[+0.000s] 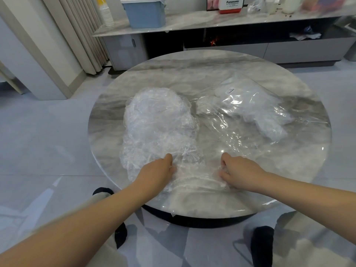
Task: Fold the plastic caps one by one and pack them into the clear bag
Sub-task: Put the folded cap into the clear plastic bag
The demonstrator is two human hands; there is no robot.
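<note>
A heap of crinkled clear plastic caps (pixel 158 120) lies on the left half of the round marble table (pixel 212 64). One cap (pixel 196 176) is spread flat at the near edge, between my hands. My left hand (pixel 159 170) grips its left rim with curled fingers. My right hand (pixel 237 170) pinches its right rim. The clear bag (pixel 240 120) lies flat on the right half of the table, with several folded caps (pixel 269 122) inside and a small white label near its far end.
Beyond the table stands a low marble-topped cabinet (pixel 212 22) with a blue-grey bin (pixel 144 12), a stack of paper cups and a red-and-white box. Curtains hang at the far left. My knees and dark-socked feet are under the near table edge.
</note>
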